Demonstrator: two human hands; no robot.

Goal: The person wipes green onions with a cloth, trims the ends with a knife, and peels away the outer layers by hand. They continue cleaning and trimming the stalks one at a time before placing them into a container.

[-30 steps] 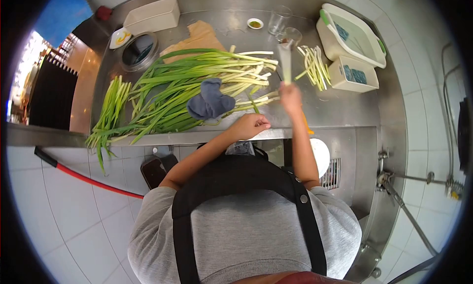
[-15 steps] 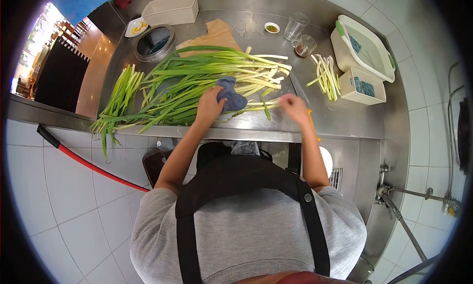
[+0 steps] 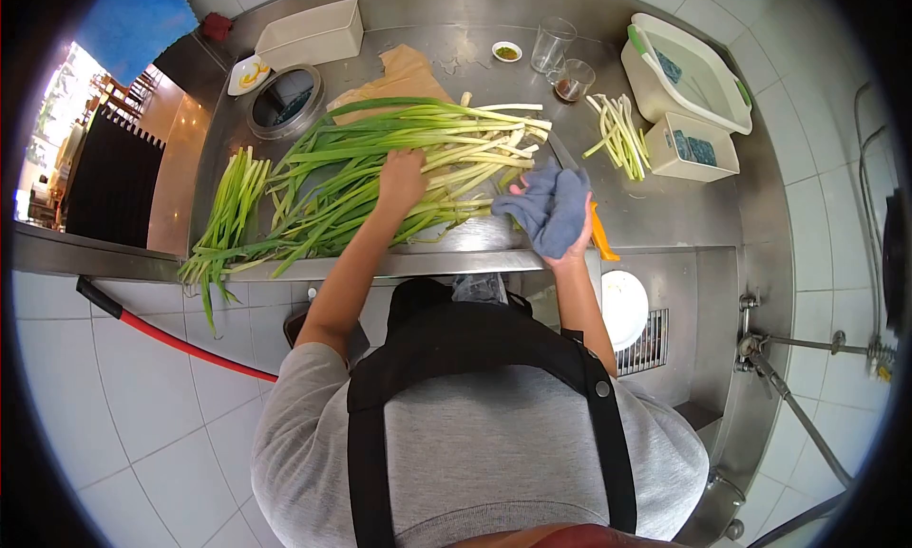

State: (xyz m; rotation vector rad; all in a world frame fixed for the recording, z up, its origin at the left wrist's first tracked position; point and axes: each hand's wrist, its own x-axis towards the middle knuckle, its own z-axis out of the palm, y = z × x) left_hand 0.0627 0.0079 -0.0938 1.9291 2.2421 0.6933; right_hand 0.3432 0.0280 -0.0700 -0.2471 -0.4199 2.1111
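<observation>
A large pile of green onions [image 3: 361,159] lies across the steel counter, white ends to the right. My left hand [image 3: 404,179] is on the middle of the pile, its fingers curled down around some stalks; the fingertips are hidden. A crumpled grey-blue cloth [image 3: 548,211] is in my right hand [image 3: 573,247], palm turned up, with most of the fingers covered by it. Beside that hand lies a knife with an orange handle [image 3: 601,235]; its blade points away along the white ends. A smaller bunch of green onions [image 3: 228,201] rests at the left.
Trimmed white stalks [image 3: 619,138] lie right of the pile. Behind are brown paper [image 3: 404,73], a round metal-rimmed opening [image 3: 314,81], a sauce dish [image 3: 507,51], a glass [image 3: 553,43] and a glass cup [image 3: 581,76]. White tubs [image 3: 655,97] stand at the right. A plate [image 3: 624,311] sits lower right.
The cloth has passed from my left hand to my right hand. My left hand now grips into the pile, and the right has turned palm up.
</observation>
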